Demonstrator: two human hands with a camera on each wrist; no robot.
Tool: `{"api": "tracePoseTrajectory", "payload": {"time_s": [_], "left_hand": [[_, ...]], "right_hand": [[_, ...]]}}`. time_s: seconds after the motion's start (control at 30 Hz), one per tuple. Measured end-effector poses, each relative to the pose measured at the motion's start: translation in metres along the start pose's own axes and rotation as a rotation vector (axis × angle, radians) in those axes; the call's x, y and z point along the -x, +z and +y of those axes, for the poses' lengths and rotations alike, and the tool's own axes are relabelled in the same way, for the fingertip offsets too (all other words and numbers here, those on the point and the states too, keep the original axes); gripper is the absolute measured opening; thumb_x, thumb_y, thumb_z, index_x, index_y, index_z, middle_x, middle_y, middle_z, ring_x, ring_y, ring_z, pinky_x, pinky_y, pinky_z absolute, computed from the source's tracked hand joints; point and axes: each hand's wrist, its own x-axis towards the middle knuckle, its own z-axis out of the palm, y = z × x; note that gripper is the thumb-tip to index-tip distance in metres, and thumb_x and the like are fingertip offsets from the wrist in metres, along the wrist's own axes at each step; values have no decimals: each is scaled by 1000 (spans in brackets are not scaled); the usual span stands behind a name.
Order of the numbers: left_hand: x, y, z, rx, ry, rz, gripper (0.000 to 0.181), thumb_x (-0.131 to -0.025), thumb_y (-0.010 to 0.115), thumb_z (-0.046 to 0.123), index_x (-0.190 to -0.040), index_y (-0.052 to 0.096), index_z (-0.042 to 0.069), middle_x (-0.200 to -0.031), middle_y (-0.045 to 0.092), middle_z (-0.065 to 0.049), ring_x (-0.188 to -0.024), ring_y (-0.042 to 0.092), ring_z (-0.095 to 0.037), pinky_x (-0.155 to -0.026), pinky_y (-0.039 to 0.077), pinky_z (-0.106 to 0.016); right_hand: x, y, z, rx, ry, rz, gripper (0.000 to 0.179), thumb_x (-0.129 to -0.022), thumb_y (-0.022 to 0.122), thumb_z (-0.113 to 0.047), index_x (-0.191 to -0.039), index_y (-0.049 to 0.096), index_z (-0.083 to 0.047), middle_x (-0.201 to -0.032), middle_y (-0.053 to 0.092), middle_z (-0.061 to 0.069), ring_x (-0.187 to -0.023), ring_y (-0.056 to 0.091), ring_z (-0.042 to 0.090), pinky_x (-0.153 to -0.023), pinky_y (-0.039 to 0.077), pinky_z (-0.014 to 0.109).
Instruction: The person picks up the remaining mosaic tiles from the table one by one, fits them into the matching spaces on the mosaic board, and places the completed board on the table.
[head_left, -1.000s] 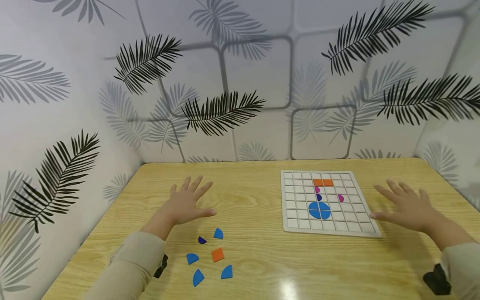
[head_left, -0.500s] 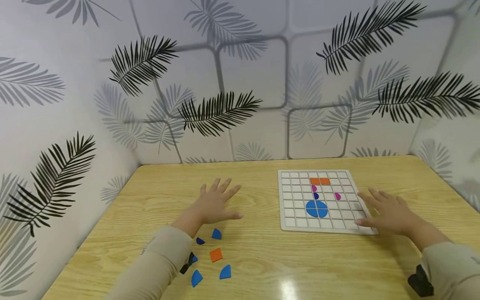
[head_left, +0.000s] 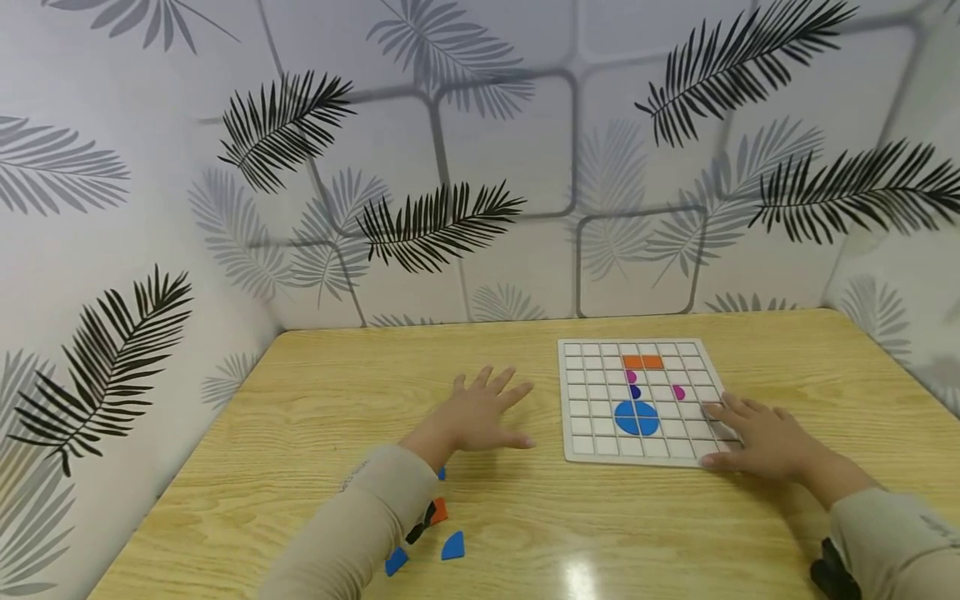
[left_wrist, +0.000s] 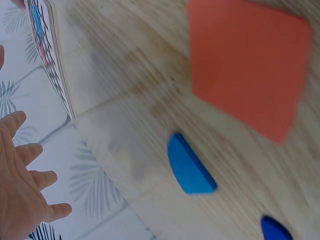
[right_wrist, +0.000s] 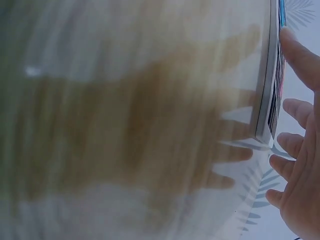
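A white gridded board (head_left: 588,400) lies on the table, bearing two orange squares (head_left: 642,362), a blue circle (head_left: 637,418) made of quarter pieces, a dark blue half-round piece (head_left: 635,392) and two pink ones, one of them a separate pink piece (head_left: 678,392). My left hand (head_left: 483,412) hovers left of the board, fingers spread and holding nothing. At the board's right edge is my right hand (head_left: 765,437), its fingers extended over the rim; whether they touch it I cannot tell.
Under my left forearm lie loose pieces, partly hidden: an orange square (left_wrist: 250,70), a blue quarter piece (left_wrist: 190,167), a dark blue half-round (left_wrist: 276,230) and another blue quarter (head_left: 453,546). A patterned wall (head_left: 525,267) rises behind the wooden table (head_left: 525,517).
My left hand has moved right toward the board, its sleeve now covering some loose pieces. My right hand has moved left, from beside the board to its right edge.
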Motion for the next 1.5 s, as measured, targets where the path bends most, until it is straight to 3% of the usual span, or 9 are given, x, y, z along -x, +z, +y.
{"api": "tracePoseTrajectory", "payload": {"time_s": [0.43,0.7,1.07,1.5], "left_hand": [[-31,14,34,-44,83,-81,79,-74,39,68,-138,18,28,-143,12,-4,-129,8,-24,-95,11,-56],[-42,18,46,-46,82,-139,76,-75,37,67,-138,19,28,-143,12,1,-129,10,-19,-98,8,-51],[-53,28,53,-60,65,-166,70,-79,33,64,-138,18,29,-142,14,6,-128,11,-14,-100,9,-44],[-53,28,55,-84,50,-170,71,-79,33,64,-138,18,28,-142,14,8,-128,12,-11,-101,9,-42]], "right_hand": [[4,2,-2,-11,-10,-21,75,-72,56,-56,-122,45,-1,-123,37,30,-108,35,48,-81,24,62],[1,1,-2,-16,-18,-48,77,-71,55,-58,-122,46,-1,-123,39,29,-109,36,46,-81,23,63],[2,-3,-3,-30,-53,-47,73,-73,55,-54,-120,47,1,-120,41,29,-105,39,47,-80,31,58],[1,-2,-1,-59,-36,-63,75,-72,55,-55,-122,46,1,-122,40,28,-109,36,46,-81,32,56]]}}
